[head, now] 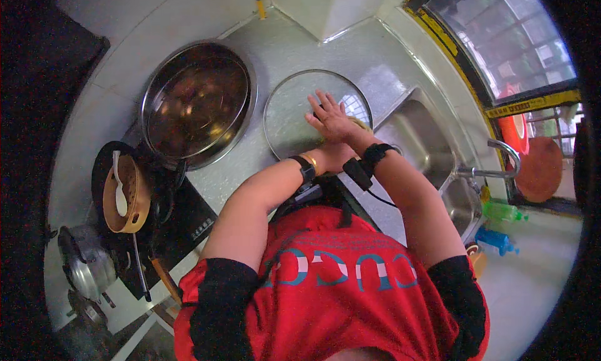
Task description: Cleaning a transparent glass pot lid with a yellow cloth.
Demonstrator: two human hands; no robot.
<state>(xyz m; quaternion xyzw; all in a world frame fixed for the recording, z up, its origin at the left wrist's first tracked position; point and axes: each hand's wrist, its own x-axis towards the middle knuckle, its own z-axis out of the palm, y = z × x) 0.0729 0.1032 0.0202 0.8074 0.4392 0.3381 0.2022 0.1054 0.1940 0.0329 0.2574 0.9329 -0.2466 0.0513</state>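
A large round glass lid (pixel 293 103) with a metal rim lies in front of me on the grey countertop. Over its right part is my right hand (pixel 332 120), palm down with fingers spread; whether it touches the glass is unclear. My left hand (pixel 334 157) crosses beneath the right wrist at the lid's near edge. Its fingers are hidden, so what it holds, if anything, does not show. A yellow-green item (pixel 360 123), possibly a cloth or sponge, peeks out beside the right hand. Bands circle both wrists, and a black cabled device (pixel 358 173) hangs by the right one.
A wide metal pan (pixel 197 105) stands left of the lid. Further left, a tan strainer basket (pixel 123 215) holding a white spoon (pixel 120 192) sits over the black cooktop (pixel 192 215), near a metal pot (pixel 89 262). Rightward are the steel sink (pixel 422 126), faucet (pixel 507 161) and bottles (pixel 500 212).
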